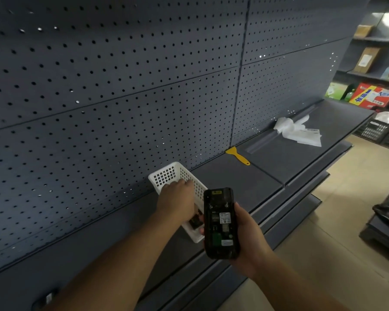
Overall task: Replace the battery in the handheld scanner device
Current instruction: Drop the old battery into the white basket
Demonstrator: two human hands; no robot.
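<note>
My right hand grips a black handheld scanner, held back side up. Its battery bay is uncovered, showing labels and a circuit board. My left hand reaches down into a white perforated plastic basket on the dark shelf. Its fingertips are hidden inside the basket, so I cannot see whether they hold anything. A dark small object lies in the basket just below that hand.
The dark shelf runs along a grey pegboard wall. A yellow plastic scraper and crumpled white paper lie farther right. Boxes fill shelves at the far right; dark crates stand on the tiled floor.
</note>
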